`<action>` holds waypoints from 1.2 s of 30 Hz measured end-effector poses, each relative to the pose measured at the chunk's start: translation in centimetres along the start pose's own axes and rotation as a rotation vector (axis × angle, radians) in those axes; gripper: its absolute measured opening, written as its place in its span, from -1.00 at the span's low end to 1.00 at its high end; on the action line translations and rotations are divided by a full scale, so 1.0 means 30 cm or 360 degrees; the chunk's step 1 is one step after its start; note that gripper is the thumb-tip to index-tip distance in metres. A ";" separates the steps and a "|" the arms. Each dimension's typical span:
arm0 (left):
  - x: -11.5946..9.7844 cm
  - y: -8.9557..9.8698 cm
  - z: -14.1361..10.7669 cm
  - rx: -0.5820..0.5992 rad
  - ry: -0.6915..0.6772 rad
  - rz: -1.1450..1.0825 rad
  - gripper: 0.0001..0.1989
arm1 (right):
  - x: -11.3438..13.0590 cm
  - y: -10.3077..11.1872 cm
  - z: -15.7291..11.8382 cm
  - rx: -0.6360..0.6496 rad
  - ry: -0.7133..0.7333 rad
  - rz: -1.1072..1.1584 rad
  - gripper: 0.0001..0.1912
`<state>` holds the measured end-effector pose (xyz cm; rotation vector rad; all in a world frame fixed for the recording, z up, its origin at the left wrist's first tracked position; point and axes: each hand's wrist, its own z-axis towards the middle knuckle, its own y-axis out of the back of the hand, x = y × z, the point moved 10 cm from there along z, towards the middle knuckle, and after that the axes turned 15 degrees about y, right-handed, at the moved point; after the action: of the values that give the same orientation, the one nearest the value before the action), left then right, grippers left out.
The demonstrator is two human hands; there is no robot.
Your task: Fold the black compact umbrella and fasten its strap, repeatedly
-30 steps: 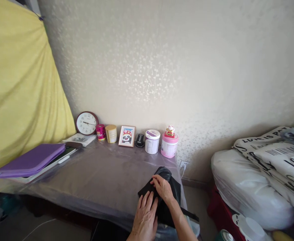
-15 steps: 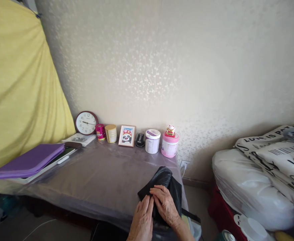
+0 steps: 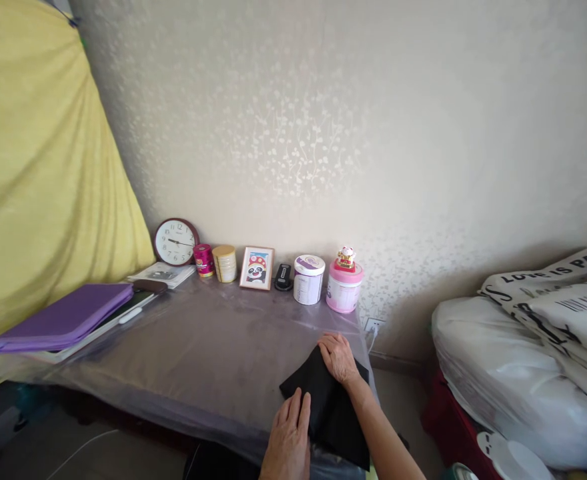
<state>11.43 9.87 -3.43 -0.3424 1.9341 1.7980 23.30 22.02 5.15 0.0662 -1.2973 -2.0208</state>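
Note:
A piece of folded black cloth [image 3: 326,400] lies spread at the table's near right corner. Its surface looks smooth, with a pointed corner toward the left. My left hand [image 3: 289,430] rests along its left near side, fingers stretched forward and slightly apart. Over the far edge of the cloth lies my right hand [image 3: 338,358], palm down, its fingers a little bent and pressing on the material. The right forearm crosses the cloth's right side and hides part of it.
Along the wall stand a clock [image 3: 177,241], a pink can [image 3: 203,261], a yellow-lidded jar [image 3: 225,264], a panda picture [image 3: 257,268], a white tub [image 3: 308,280] and a pink tub [image 3: 344,287] bearing a figurine. A purple folder [image 3: 63,317] lies left. White bags [image 3: 513,373] fill the right.
My right hand has moved away from the left hand, to the cloth's far edge. The raised fold of black cloth now lies flatter and wider. The view has shifted slightly.

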 end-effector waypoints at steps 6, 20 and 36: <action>-0.017 0.024 -0.002 0.0078 0.0068 0.0020 -0.29 | -0.138 -0.007 0.022 -0.0064 -0.0282 0.0112 -0.79; -0.049 0.088 -0.034 0.0003 0.0142 0.0095 -0.35 | -0.287 0.195 -0.467 -0.0453 -0.1087 0.0196 -0.62; -0.025 0.089 -0.011 -0.0015 0.0132 -0.0067 -0.35 | -0.218 0.126 -0.491 -0.0408 -0.1329 0.0314 -0.55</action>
<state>10.71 9.73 -0.74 -0.4645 1.9601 1.7927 36.13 13.66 -1.15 -1.0797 -1.4112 -2.0832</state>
